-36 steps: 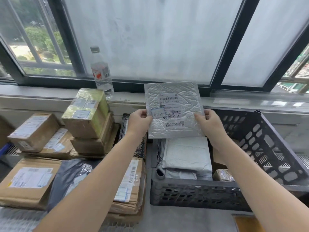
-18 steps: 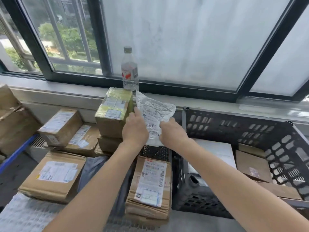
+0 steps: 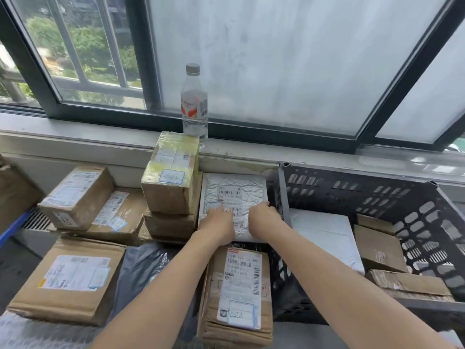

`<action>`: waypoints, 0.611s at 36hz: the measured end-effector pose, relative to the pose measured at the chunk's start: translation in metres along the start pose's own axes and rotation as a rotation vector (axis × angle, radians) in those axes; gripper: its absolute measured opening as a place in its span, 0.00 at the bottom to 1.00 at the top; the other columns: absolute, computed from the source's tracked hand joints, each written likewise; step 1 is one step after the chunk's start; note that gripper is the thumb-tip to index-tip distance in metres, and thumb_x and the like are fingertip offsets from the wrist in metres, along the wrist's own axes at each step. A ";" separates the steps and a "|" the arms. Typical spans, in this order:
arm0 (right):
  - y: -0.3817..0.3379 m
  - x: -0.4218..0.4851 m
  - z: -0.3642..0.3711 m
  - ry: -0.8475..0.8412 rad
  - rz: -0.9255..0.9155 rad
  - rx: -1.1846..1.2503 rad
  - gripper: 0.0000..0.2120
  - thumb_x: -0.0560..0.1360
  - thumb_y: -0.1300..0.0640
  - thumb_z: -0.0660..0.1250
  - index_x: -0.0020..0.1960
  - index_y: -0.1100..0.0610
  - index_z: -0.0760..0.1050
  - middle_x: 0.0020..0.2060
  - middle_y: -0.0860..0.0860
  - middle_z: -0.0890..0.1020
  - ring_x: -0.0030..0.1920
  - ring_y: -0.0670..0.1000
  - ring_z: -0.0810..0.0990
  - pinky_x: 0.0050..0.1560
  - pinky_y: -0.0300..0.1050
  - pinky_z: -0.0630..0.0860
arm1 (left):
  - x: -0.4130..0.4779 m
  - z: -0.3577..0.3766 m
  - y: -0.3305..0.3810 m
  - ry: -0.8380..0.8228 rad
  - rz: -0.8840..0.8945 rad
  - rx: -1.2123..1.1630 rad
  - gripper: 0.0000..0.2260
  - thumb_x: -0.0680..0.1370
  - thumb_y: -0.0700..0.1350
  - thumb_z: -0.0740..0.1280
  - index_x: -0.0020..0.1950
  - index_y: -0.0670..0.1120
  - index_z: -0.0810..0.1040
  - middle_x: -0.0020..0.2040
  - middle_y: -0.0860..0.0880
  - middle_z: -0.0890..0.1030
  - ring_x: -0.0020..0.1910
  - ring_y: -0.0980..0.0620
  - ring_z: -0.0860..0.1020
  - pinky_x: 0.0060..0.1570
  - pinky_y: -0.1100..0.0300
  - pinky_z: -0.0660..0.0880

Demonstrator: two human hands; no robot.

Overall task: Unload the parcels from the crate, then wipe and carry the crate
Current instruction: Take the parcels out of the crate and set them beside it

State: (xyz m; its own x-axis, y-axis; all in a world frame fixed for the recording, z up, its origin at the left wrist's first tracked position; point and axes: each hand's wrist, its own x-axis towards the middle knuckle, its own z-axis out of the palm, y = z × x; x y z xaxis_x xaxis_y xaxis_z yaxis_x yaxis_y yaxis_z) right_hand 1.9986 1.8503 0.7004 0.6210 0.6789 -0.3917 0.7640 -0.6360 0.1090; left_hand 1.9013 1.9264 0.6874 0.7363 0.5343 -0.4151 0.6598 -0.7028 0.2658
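A silver bubble mailer (image 3: 234, 195) with a shipping label lies flat between a stack of cardboard boxes and the dark grey crate (image 3: 352, 182). My left hand (image 3: 219, 224) presses on its lower left part. My right hand (image 3: 264, 216) holds its lower right edge, next to the crate's left wall. Inside the crate sit a white padded parcel (image 3: 324, 235), a brown box (image 3: 377, 250) and a flat cardboard parcel (image 3: 407, 283).
A taped box (image 3: 173, 172) tops the stack left of the mailer. More cardboard parcels (image 3: 78, 195) (image 3: 73, 278) and a grey poly bag (image 3: 143, 265) lie to the left, a labelled carton (image 3: 239, 290) in front. A water bottle (image 3: 195, 104) stands on the windowsill.
The mailer went from held up above the crate, leftwards, down onto the spot beside the box stack. Both hands followed it and now rest on it. My view turned left.
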 end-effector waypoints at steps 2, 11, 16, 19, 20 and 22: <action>0.001 -0.003 -0.003 0.049 -0.016 0.105 0.19 0.80 0.59 0.58 0.70 0.62 0.65 0.69 0.66 0.66 0.64 0.63 0.72 0.56 0.50 0.73 | 0.001 -0.001 -0.001 0.005 0.005 -0.031 0.17 0.80 0.43 0.58 0.69 0.45 0.70 0.69 0.43 0.68 0.69 0.40 0.65 0.65 0.45 0.69; 0.035 -0.054 -0.041 0.356 -0.135 0.361 0.19 0.81 0.53 0.59 0.71 0.53 0.67 0.66 0.51 0.71 0.60 0.52 0.76 0.56 0.47 0.73 | -0.013 -0.026 0.026 0.341 0.163 -0.356 0.21 0.81 0.43 0.59 0.75 0.46 0.65 0.73 0.46 0.66 0.72 0.45 0.64 0.66 0.50 0.67; 0.094 -0.072 -0.037 0.447 -0.031 0.404 0.16 0.81 0.53 0.60 0.68 0.52 0.70 0.61 0.51 0.74 0.57 0.53 0.76 0.55 0.49 0.75 | -0.026 -0.040 0.065 0.550 0.312 -0.411 0.20 0.80 0.41 0.61 0.72 0.45 0.68 0.68 0.44 0.70 0.67 0.46 0.68 0.64 0.55 0.66; 0.128 -0.073 -0.026 0.411 0.010 0.401 0.17 0.80 0.52 0.61 0.68 0.51 0.69 0.61 0.52 0.73 0.57 0.54 0.76 0.55 0.51 0.75 | -0.031 -0.040 0.099 0.590 0.405 -0.393 0.20 0.79 0.39 0.63 0.71 0.43 0.70 0.65 0.43 0.72 0.65 0.44 0.68 0.63 0.57 0.65; 0.139 -0.073 -0.022 0.409 0.018 0.402 0.17 0.80 0.51 0.61 0.68 0.51 0.69 0.61 0.52 0.73 0.58 0.54 0.76 0.55 0.52 0.75 | -0.031 -0.038 0.110 0.585 0.421 -0.389 0.20 0.79 0.39 0.63 0.71 0.43 0.70 0.65 0.43 0.72 0.65 0.44 0.68 0.62 0.58 0.64; 0.160 -0.072 -0.014 0.401 0.027 0.413 0.19 0.79 0.51 0.61 0.69 0.51 0.68 0.63 0.52 0.72 0.58 0.54 0.75 0.55 0.49 0.74 | -0.031 -0.031 0.132 0.557 0.442 -0.379 0.20 0.78 0.39 0.63 0.71 0.44 0.70 0.65 0.44 0.72 0.65 0.45 0.68 0.62 0.57 0.66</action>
State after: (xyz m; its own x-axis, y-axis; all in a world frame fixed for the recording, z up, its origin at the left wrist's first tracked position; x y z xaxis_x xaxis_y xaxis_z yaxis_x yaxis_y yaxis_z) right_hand 2.0784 1.7046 0.7593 0.7191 0.6949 -0.0077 0.6649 -0.6912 -0.2831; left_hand 1.9706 1.8313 0.7620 0.8418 0.4697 0.2661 0.2220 -0.7505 0.6224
